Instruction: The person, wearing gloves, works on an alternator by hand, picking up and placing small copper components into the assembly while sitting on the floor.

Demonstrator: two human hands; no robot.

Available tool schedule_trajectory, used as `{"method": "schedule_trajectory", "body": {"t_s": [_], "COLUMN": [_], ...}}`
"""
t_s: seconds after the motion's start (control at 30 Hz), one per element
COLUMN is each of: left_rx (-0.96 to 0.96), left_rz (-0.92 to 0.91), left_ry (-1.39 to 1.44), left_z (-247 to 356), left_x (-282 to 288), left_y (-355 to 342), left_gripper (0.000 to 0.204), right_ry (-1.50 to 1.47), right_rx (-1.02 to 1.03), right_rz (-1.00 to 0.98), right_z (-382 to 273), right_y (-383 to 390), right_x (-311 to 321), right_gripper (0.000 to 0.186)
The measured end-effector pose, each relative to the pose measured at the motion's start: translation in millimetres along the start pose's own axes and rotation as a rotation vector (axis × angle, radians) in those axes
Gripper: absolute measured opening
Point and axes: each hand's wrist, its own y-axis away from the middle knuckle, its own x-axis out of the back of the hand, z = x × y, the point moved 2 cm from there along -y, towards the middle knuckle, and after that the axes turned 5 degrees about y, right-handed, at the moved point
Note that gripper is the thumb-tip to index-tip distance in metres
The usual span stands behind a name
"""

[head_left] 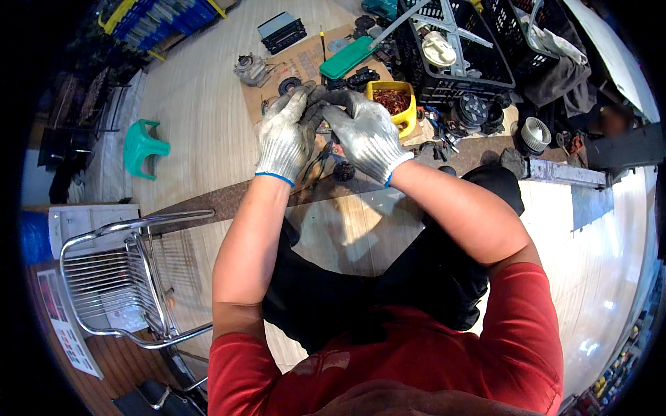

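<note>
My left hand (286, 133) and my right hand (366, 130) wear white knit gloves with grey, dirty palms and blue cuffs. They meet in front of me above the floor, fingers curled inward against each other. Something dark may be between the fingertips, but the gloves hide what it is. Just right of my right hand stands a yellow container (410, 123) filled with copper-coloured scraps. Below the hands lie pliers (318, 163) and a small round dark part (343, 171). A round black part (289, 85) lies just beyond my left hand.
Beyond the hands, a cardboard sheet (283, 67) carries a green flat tool (347, 58) and a metal motor-like part (251, 70). Black crates (451, 87) stand far right, near a white slotted cylinder (535, 134). At left are a green stool (146, 149) and a chrome chair (107, 270).
</note>
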Motion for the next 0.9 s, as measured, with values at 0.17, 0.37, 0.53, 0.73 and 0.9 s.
{"method": "schedule_trajectory", "body": {"t_s": [0.17, 0.37, 0.53, 0.73, 0.9], "left_rx": [-0.047, -0.005, 0.044, 0.015, 0.04], "left_rz": [0.06, 0.032, -0.097, -0.128, -0.201], "left_ry": [-0.002, 0.144, 0.132, 0.068, -0.021], "left_z": [0, 1, 0, -7, -8], "left_x": [7, -1, 3, 7, -3], "left_y": [-5, -7, -4, -3, 6], "left_gripper": [0.031, 0.035, 0.035, 0.036, 0.036], "right_ry": [0.201, 0.354, 0.279, 0.243, 0.468], "right_rx": [0.189, 0.41, 0.454, 0.143, 0.366], "right_rz": [-0.18, -0.106, -0.051, -0.142, -0.146], "right_z": [5, 25, 34, 22, 25], "right_y": [-4, 2, 3, 4, 2], "right_x": [2, -10, -13, -8, -7], "right_gripper": [0.03, 0.023, 0.025, 0.022, 0.025]}}
